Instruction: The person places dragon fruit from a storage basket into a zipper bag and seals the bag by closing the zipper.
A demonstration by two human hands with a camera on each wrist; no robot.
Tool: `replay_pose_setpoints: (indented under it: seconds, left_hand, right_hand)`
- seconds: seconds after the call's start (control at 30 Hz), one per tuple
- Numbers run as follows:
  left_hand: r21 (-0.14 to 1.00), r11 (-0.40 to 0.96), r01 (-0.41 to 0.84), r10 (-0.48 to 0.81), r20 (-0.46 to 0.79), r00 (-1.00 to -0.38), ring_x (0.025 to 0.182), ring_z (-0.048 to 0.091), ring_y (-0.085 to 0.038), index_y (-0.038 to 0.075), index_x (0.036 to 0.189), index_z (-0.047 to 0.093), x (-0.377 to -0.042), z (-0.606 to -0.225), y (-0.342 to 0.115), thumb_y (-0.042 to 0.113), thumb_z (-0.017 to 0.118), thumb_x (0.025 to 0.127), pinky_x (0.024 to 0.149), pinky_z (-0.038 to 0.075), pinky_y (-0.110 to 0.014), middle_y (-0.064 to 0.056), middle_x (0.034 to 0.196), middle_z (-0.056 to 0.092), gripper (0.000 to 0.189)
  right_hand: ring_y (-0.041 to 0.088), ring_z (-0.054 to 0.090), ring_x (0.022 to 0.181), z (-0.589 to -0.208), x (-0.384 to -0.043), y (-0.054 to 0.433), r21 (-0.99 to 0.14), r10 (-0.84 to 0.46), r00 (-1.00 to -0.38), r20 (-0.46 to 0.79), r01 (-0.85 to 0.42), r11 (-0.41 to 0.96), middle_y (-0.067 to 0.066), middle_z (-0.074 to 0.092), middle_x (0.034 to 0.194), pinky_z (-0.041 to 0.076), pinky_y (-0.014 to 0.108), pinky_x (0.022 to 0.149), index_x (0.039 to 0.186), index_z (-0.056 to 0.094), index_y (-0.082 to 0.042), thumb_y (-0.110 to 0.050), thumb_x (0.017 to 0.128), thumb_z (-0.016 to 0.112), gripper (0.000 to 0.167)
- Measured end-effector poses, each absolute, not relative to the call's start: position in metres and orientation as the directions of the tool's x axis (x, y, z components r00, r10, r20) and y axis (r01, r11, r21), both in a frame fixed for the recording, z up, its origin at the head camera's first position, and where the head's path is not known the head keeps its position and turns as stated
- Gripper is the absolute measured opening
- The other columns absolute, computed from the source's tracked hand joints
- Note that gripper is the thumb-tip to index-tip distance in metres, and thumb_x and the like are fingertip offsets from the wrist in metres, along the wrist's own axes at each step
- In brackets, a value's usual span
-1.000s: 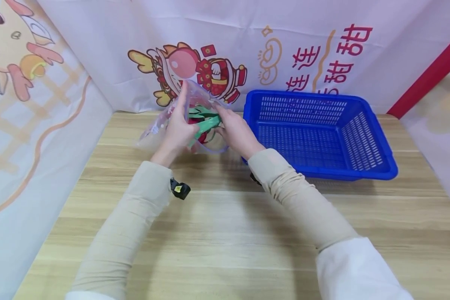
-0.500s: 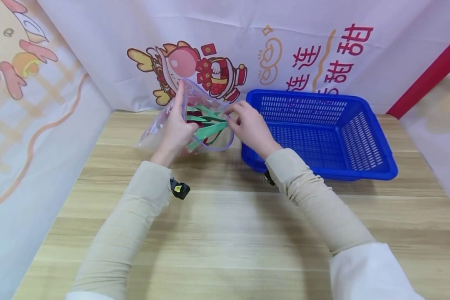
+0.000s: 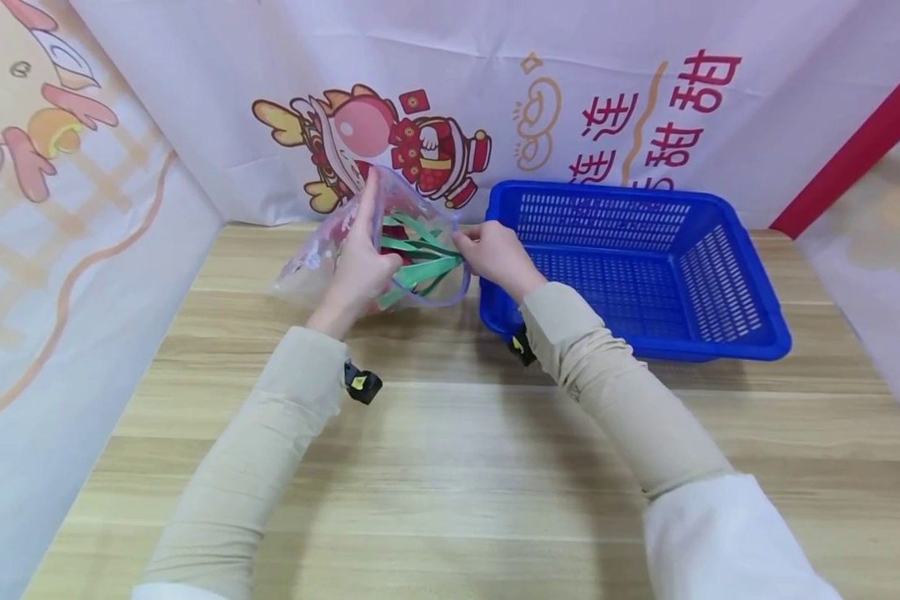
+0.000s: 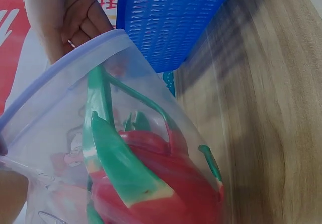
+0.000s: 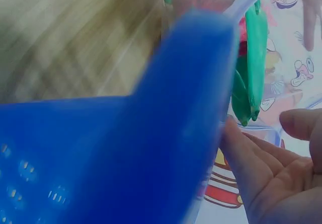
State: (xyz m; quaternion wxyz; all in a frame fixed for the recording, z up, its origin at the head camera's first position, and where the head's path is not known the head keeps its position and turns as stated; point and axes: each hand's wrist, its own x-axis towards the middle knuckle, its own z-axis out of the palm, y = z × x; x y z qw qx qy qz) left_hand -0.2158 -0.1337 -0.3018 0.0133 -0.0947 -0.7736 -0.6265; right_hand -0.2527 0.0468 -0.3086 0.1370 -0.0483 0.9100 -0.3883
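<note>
A clear plastic bag (image 3: 322,250) with a purple rim and printed pictures lies on its side, its mouth facing right. Inside it is a red dragon fruit (image 4: 156,178) with long green leafy tips that reach the mouth. My left hand (image 3: 360,262) grips the bag near its rim, one finger stretched up along the edge; only a small part of this hand (image 4: 10,194) shows in the left wrist view. With curled fingers, my right hand (image 3: 498,254) holds the far right edge of the mouth, just beside the leaf tips. The right wrist view shows its thumb (image 5: 297,123) near the rim.
A blue perforated plastic basket (image 3: 720,346) stands right of the bag, close under my right wrist. Its rim blurs across the right wrist view. Printed cloth (image 3: 525,50) hangs behind and at the left of the wooden table (image 3: 450,483).
My right hand has come back from inside the bag's mouth to its right edge, leaving the green tips in view. The left hand has stayed almost in place.
</note>
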Motion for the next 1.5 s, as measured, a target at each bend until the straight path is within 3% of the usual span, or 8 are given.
replay_pose_setpoints:
  seconds: [0.33, 0.47, 0.57, 0.7, 0.77, 1.13, 1.3, 1.5]
  left_hand:
    - [0.948, 0.283, 0.146, 0.155, 0.105, -0.982, 0.149, 0.005, -0.005, 0.033, 0.154, 0.003, -0.214, -0.293, -0.146, -0.021, 0.045, 0.077, 0.046, 0.039, -0.020, 0.018, 0.161, 0.002, 0.103]
    - [0.945, 0.292, 0.146, 0.104, 0.121, -0.987, 0.149, 0.011, -0.007, 0.026, 0.154, 0.014, -0.218, -0.286, -0.154, -0.022, 0.043, 0.075, 0.049, 0.039, -0.016, 0.014, 0.161, 0.012, 0.097]
    - [0.970, 0.194, 0.145, 0.020, 0.144, -0.989, 0.146, 0.024, -0.009, 0.015, 0.150, 0.030, -0.222, -0.274, -0.159, -0.027, 0.036, 0.071, 0.053, 0.042, -0.011, 0.004, 0.158, 0.028, 0.090]
    - [0.985, -0.020, 0.169, -0.094, 0.166, -0.982, 0.136, 0.045, -0.015, 0.009, 0.139, 0.048, -0.227, -0.253, -0.169, -0.031, 0.029, 0.069, 0.068, 0.052, -0.009, -0.006, 0.145, 0.050, 0.083]
    - [0.977, -0.096, 0.190, -0.126, 0.178, -0.976, 0.131, 0.051, -0.019, 0.008, 0.136, 0.052, -0.229, -0.242, -0.174, -0.032, 0.028, 0.069, 0.077, 0.054, -0.012, -0.009, 0.140, 0.055, 0.081]
    - [0.937, -0.282, 0.207, -0.157, 0.167, -0.973, 0.101, 0.067, -0.016, 0.009, 0.116, 0.063, -0.230, -0.213, -0.195, -0.032, 0.023, 0.071, 0.041, 0.035, -0.015, -0.002, 0.101, 0.073, 0.072]
    - [0.914, -0.336, 0.226, -0.209, 0.162, -0.965, 0.099, 0.067, -0.018, 0.007, 0.110, 0.064, -0.231, -0.210, -0.206, -0.032, 0.018, 0.067, 0.047, 0.044, -0.013, -0.002, 0.095, 0.073, 0.074]
    - [0.907, -0.369, 0.204, -0.212, 0.132, -0.968, 0.095, 0.067, -0.019, 0.006, 0.105, 0.066, -0.232, -0.210, -0.212, -0.032, 0.018, 0.066, 0.072, 0.059, -0.026, -0.004, 0.094, 0.073, 0.072]
  right_hand:
    - [0.014, 0.066, 0.074, -0.307, -0.257, 0.043, -0.725, -0.203, -0.962, -0.180, -0.010, 0.689, 0.012, 0.073, 0.100, 0.056, 0.024, 0.071, 0.099, 0.073, -0.006, -0.021, 0.099, 0.042, 0.035]
    - [0.011, 0.047, 0.060, -0.302, -0.256, 0.045, -0.712, -0.197, -0.972, -0.127, -0.049, 0.700, 0.006, 0.064, 0.078, 0.040, 0.021, 0.055, 0.090, 0.076, -0.011, -0.023, 0.094, 0.046, 0.034]
    - [0.011, 0.042, 0.068, -0.298, -0.256, 0.046, -0.745, -0.191, -0.976, -0.103, -0.052, 0.665, 0.002, 0.057, 0.089, 0.036, 0.022, 0.054, 0.083, 0.074, -0.010, -0.025, 0.092, 0.047, 0.033]
    - [0.015, 0.059, 0.095, -0.296, -0.256, 0.047, -0.886, -0.212, -0.974, -0.085, -0.023, 0.463, 0.004, 0.056, 0.128, 0.055, 0.026, 0.071, 0.080, 0.066, 0.000, -0.019, 0.091, 0.044, 0.031]
    - [0.019, 0.061, 0.101, -0.296, -0.255, 0.048, -0.943, -0.226, -0.973, -0.054, -0.025, 0.333, 0.009, 0.056, 0.129, 0.057, 0.031, 0.079, 0.082, 0.064, 0.002, -0.016, 0.092, 0.043, 0.029]
    - [0.012, 0.059, 0.086, -0.283, -0.245, 0.053, -0.989, -0.272, -0.951, 0.145, -0.148, -0.011, 0.003, 0.055, 0.091, 0.050, 0.033, 0.092, 0.099, 0.039, -0.012, -0.008, 0.098, 0.043, 0.005]
    - [0.010, 0.060, 0.083, -0.275, -0.243, 0.063, -0.960, -0.277, -0.943, 0.185, -0.234, 0.155, -0.001, 0.062, 0.088, 0.049, 0.024, 0.081, 0.130, 0.042, -0.013, -0.008, 0.089, 0.064, 0.047]
    - [0.008, 0.055, 0.071, -0.261, -0.239, 0.061, -0.906, -0.133, -0.967, 0.217, -0.250, 0.342, -0.002, 0.067, 0.080, 0.046, 0.019, 0.065, 0.098, 0.071, -0.004, -0.022, 0.085, 0.071, 0.022]
